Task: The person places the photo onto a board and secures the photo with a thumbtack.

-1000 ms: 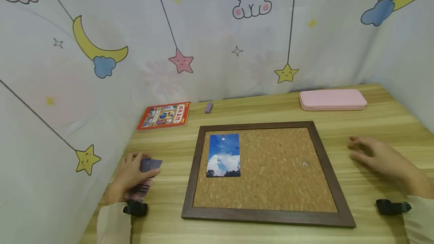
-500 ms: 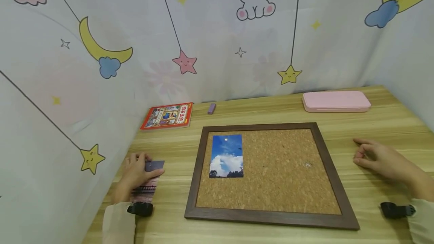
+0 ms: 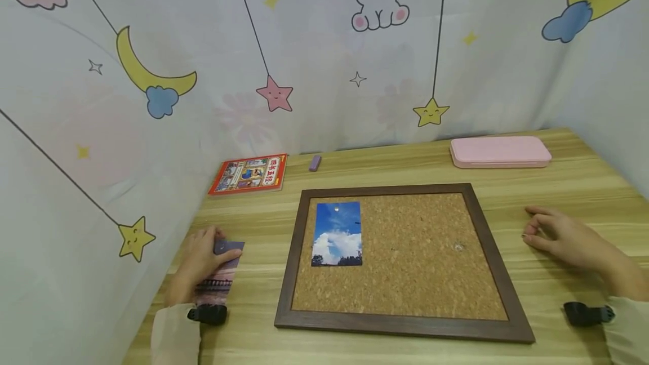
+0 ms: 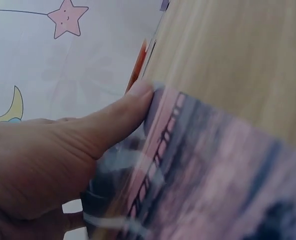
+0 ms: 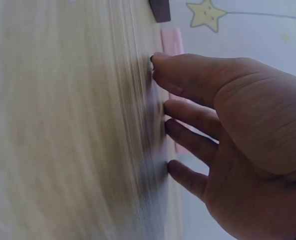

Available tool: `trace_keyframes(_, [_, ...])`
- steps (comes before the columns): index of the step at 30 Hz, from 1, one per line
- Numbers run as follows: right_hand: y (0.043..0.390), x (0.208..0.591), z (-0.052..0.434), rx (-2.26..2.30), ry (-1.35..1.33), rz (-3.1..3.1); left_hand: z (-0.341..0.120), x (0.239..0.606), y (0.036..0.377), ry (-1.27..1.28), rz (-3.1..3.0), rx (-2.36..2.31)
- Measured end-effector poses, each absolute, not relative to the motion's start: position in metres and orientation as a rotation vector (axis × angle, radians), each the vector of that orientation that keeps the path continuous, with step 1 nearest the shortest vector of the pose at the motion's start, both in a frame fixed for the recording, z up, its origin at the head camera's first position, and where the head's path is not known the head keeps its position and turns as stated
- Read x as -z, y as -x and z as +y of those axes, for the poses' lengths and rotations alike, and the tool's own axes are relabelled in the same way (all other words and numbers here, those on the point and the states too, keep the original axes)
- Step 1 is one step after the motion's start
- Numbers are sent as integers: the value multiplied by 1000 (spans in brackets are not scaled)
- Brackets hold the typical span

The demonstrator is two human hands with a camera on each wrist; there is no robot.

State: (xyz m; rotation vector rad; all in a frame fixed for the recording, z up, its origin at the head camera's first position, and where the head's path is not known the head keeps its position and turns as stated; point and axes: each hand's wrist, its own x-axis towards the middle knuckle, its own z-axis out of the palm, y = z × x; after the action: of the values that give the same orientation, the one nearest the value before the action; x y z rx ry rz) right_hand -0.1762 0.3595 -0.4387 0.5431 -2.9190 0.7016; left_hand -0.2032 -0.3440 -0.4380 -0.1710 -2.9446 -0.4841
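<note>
A cork board in a dark wooden frame (image 3: 385,189) lies flat on the wooden table. A photo of blue sky and clouds (image 3: 337,234) is pinned at its upper left. My left hand (image 3: 200,261) is at the table's left edge and holds a stack of purple-pink photo cards (image 3: 223,266), thumb laid across the top card (image 4: 187,165). My right hand (image 3: 558,235) rests on the table right of the frame, fingers loosely bent and touching the wood (image 5: 187,110), holding nothing.
A red picture book (image 3: 249,173) and a small purple eraser (image 3: 315,163) lie near the back wall. A pink case (image 3: 499,152) sits at the back right. Patterned fabric walls close in the left, back and right sides.
My right hand drew back slightly and its fingers bent a little more. My left hand still holds the cards in about the same place.
</note>
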Motion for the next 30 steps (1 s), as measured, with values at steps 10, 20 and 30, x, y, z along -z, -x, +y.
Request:
trace_keyframes(10, [179,439,350,-663,-531,-2890,-329,445,210,282,-2900,496])
trace_keyframes(20, [182,439,332,-545,-551,-2819,-303,450,217,296,-2902,653])
trace_keyframes(30, [186,438,310,-580,-570,-2814,-282,448,218,287,-2919,768])
